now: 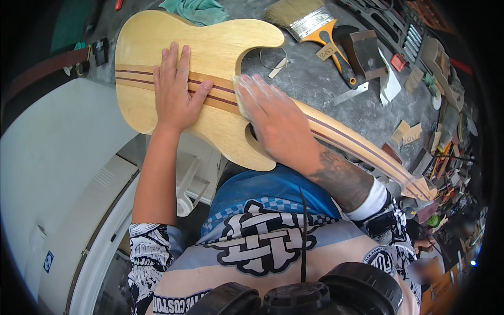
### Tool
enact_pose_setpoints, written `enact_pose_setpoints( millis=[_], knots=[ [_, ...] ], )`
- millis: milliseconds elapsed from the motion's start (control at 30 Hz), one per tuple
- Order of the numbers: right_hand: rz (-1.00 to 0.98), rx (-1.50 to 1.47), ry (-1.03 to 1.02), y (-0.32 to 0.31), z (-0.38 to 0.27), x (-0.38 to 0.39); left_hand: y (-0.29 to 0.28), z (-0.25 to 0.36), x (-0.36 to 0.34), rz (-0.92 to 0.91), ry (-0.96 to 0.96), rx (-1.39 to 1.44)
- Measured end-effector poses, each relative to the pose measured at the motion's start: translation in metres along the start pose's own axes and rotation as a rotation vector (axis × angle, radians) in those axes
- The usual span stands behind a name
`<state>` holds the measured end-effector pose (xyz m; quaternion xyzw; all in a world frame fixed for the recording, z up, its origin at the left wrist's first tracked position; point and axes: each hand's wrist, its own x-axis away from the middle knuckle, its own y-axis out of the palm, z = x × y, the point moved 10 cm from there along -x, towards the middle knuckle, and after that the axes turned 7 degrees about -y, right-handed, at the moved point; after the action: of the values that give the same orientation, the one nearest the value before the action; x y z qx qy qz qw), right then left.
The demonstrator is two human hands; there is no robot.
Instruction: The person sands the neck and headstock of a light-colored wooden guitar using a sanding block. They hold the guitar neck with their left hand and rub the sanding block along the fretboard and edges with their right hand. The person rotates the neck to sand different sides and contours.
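Note:
An unfinished electric guitar (202, 39) of pale wood lies across the bench, its body at the left and its neck running down to the right. Dark stripes run along its middle. My left hand (176, 92) rests flat on the body, fingers stretched out, with nothing in it. Close to where body and neck meet, my right hand (273, 118) presses a pale sheet of sandpaper (240, 100) against the wood. Most of that sheet is hidden under the palm and fingers, which look dusty.
Beyond the guitar lie a wide paintbrush (310, 23) with an orange handle, a green cloth (197, 10), a dark block (363, 55) and a metal blade (350, 94). A tool case (394, 26) and cluttered tools line the right side. A white panel (58, 126) stands at left.

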<state>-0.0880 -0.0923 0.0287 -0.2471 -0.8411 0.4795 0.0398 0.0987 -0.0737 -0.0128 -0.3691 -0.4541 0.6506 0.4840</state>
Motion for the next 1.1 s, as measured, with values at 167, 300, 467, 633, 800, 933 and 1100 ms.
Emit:
enact_pose_setpoints(
  millis=[167, 300, 467, 633, 800, 933, 1100],
  knots=[
    [-0.059, -0.011, -0.004, 0.000, 0.003, 0.002, -0.001, -0.007, 0.001, 0.016, -0.021, -0.003],
    [-0.228, 0.073, -0.001, -0.015, 0.013, 0.025, -0.001, -0.005, 0.001, 0.024, -0.011, 0.007],
    [-0.048, -0.045, 0.022, -0.001, 0.010, -0.010, 0.000, -0.005, 0.000, 0.032, 0.000, 0.018],
    [-0.115, -0.034, 0.037, -0.011, 0.015, 0.004, -0.002, -0.007, 0.002, 0.037, -0.004, 0.019],
    [-0.220, 0.084, 0.046, -0.024, 0.024, 0.028, -0.003, -0.007, 0.003, 0.044, -0.003, 0.014],
    [-0.034, 0.018, 0.018, 0.002, 0.004, -0.011, -0.003, -0.002, 0.001, 0.027, 0.016, 0.028],
    [-0.101, 0.071, 0.096, -0.008, 0.007, 0.003, -0.005, -0.004, 0.004, 0.024, 0.002, 0.009]
  ],
)
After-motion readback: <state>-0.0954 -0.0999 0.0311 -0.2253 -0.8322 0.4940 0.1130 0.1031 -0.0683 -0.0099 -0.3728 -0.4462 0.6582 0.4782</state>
